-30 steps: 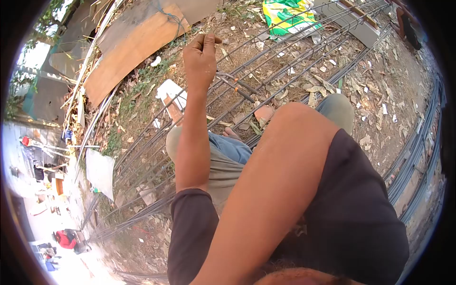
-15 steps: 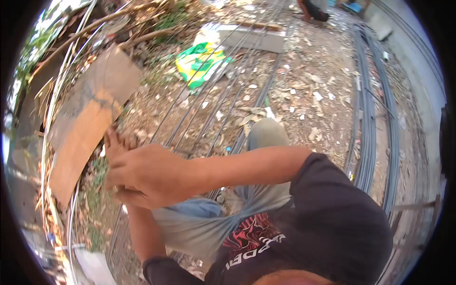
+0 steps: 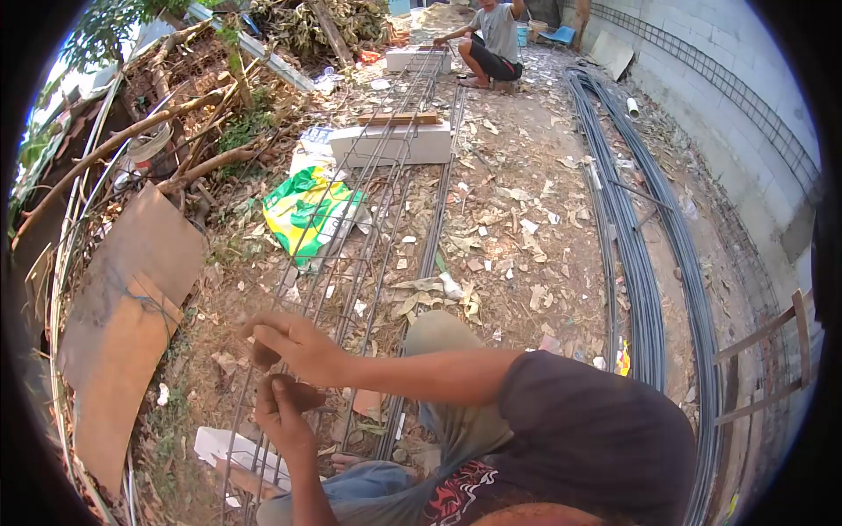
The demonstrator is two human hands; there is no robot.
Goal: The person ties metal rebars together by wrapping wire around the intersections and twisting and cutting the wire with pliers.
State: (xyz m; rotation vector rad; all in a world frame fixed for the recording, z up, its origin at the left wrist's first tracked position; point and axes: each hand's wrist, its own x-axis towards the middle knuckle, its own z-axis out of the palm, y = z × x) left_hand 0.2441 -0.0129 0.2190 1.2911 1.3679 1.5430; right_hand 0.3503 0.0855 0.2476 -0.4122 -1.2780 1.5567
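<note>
Whether the blurred right hand (image 3: pixel 303 349) or the left hand (image 3: pixel 288 419) holds anything cannot be made out, and the top edge crops a squatting person (image 3: pixel 496 37).

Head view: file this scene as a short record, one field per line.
Hands: right hand and left hand close together, fingers bent; anything held cannot be made out
Near the hands: rebar cage, long bars with cross ties
Under the cage farther off: white block topped by wooden strip
Beyond the hands: green, yellow and white bag, crossed by bars
Left side: brown sheet
Right side: long rebar bundles
Far end: another person, low to the ground
</note>
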